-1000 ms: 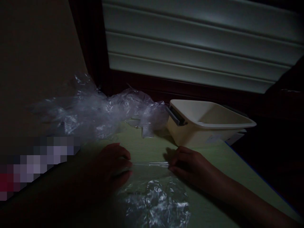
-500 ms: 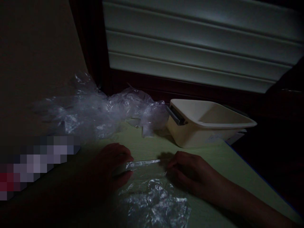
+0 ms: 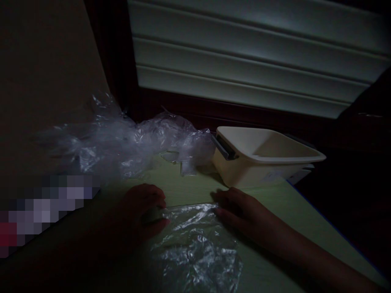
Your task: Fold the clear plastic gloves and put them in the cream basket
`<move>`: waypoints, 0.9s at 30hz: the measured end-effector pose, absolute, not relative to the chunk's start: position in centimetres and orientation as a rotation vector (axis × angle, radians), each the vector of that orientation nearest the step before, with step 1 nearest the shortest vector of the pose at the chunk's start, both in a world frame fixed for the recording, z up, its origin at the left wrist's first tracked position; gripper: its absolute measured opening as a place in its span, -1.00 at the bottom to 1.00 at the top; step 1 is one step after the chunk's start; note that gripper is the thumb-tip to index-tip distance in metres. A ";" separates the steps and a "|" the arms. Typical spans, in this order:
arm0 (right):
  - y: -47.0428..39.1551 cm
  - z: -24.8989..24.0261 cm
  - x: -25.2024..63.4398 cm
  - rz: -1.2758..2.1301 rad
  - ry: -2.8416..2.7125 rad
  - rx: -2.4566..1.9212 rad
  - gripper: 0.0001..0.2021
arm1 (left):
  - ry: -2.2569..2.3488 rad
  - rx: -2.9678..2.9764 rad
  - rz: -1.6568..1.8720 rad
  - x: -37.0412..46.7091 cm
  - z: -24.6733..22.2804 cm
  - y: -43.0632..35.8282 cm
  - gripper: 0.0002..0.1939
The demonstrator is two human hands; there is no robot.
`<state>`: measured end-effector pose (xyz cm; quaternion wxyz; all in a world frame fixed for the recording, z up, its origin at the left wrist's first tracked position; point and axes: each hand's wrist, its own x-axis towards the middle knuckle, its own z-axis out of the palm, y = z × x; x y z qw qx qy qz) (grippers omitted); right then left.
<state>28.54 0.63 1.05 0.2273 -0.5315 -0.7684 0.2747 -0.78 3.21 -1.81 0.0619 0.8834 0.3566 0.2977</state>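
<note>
Left hand (image 3: 142,207): thumb and fingers parted around the far-left corner of the clear plastic film (image 3: 201,256); dim, can't tell if any fingertip grips it. Right hand (image 3: 244,211): curled at the far-right corner, thumb at the film's edge, index above; can't tell if pinched. Film sits between the hands and runs toward the wearer, far edge roughly straight from fingertips to fingertips, near part crumpled, on the pale green table (image 3: 189,189). Beyond the hands: heap of crumpled clear plastic (image 3: 122,142), far left, apart from the film. Cream tub (image 3: 244,173) just right of the heap, beyond the right hand, dark handle (image 3: 224,147) on its left end. Behind: dark frame (image 3: 122,81) with pale slatted panel (image 3: 244,61).
</note>
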 end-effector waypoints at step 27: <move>0.5 1.5 27.5 1.093 -1.733 -1.260 -0.75 | 1.033 2.401 0.783 0.1 -0.1 3.4 -0.79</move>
